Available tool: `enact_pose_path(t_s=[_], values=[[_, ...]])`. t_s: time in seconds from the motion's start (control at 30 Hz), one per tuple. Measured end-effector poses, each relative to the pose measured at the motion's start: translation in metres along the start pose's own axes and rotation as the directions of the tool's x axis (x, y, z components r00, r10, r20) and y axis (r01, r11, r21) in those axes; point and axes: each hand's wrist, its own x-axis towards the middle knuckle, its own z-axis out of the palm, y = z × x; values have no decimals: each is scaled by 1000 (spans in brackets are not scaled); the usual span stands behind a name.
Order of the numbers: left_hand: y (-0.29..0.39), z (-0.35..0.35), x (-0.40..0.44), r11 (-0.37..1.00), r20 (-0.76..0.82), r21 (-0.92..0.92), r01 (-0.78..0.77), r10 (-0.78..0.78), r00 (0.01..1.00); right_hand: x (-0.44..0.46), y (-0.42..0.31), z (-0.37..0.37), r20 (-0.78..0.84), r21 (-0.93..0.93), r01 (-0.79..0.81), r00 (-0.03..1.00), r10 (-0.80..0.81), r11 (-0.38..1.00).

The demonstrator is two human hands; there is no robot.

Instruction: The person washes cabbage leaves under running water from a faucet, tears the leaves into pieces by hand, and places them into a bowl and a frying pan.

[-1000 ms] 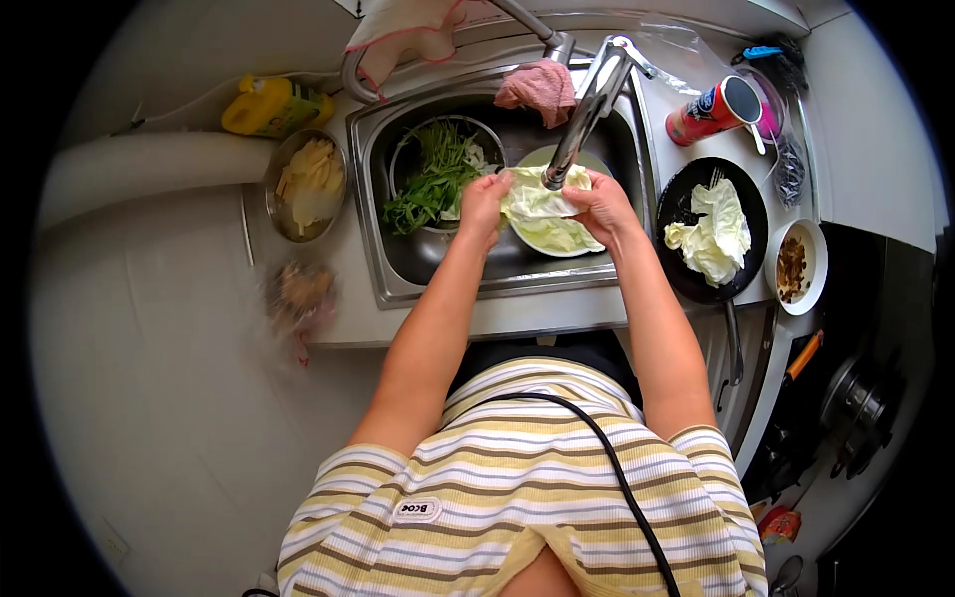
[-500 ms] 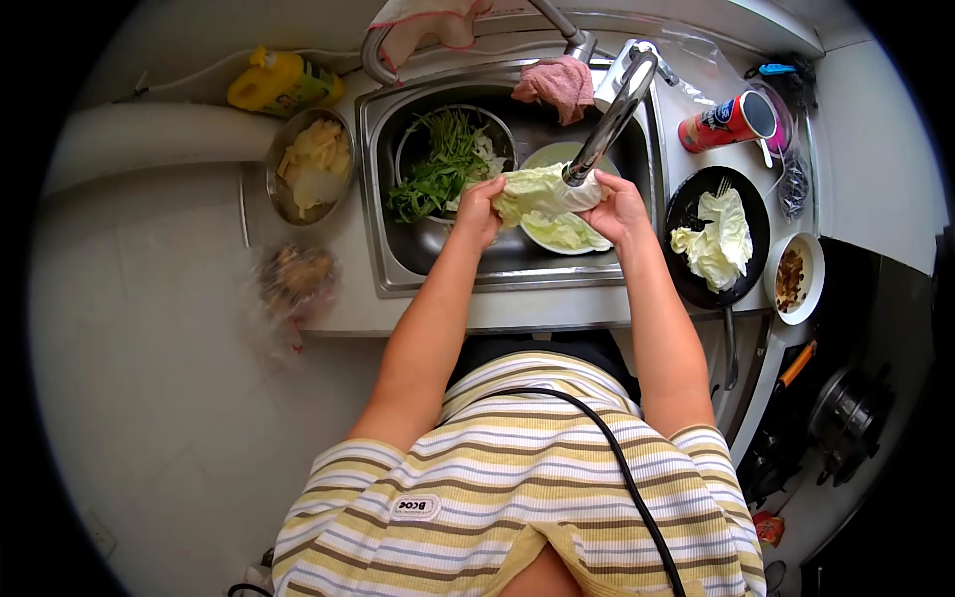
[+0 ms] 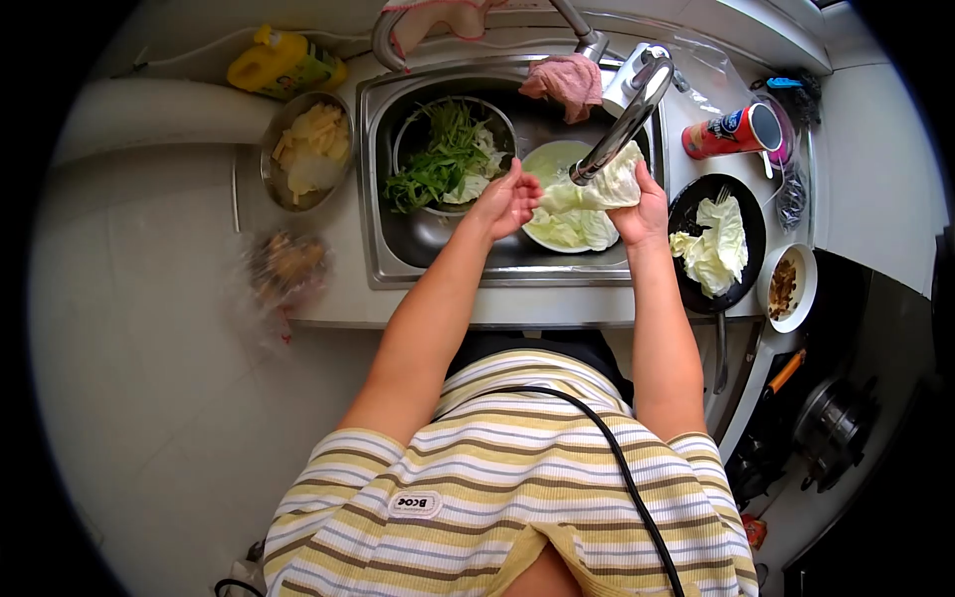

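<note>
My right hand [image 3: 642, 211] grips a pale cabbage leaf [image 3: 619, 181] by its right end, under the tap [image 3: 625, 121]. Fingers loosely curled and apart, my left hand [image 3: 509, 204] hovers just left of the leaf with nothing in it. Below the leaf, a bowl [image 3: 549, 157] of water in the sink holds more cabbage leaves [image 3: 572, 231]. To the left, a colander-like bowl [image 3: 410, 129] contains leafy greens [image 3: 438, 159] and some pale cabbage pieces.
Right of the sink [image 3: 497, 276] are a black frying pan [image 3: 701, 289] with cabbage leaves, a white bowl [image 3: 808, 289] of brown bits and a red can [image 3: 718, 137]. On the left stand a metal bowl [image 3: 269, 159] of pale slices and a yellow bottle [image 3: 284, 65].
My left hand has let go of the leaf's left end and drawn slightly away. My right hand has moved a little right, still holding the leaf, which now hangs more tilted.
</note>
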Motion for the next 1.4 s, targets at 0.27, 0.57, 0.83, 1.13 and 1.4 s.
enact_pose_path(t_s=[0.27,0.57,0.83,1.13,1.4], values=[[-18,-32,46,973,531,-115,198,-109,840,4,16,-10,102,19,-89,991,86,996],[45,10,-35,931,77,214,-295,285,955,6,17,-12,16,-173,42,999,-40,984],[13,-31,-22,887,-257,429,-171,302,918,5,31,-2,38,-186,9,999,-2,983],[-21,33,-4,939,58,-283,-194,218,974,-14,84,22,621,-730,530,778,-94,-431],[-19,44,1,933,188,-356,-47,121,975,-33,19,4,311,-945,150,682,-662,-290]])
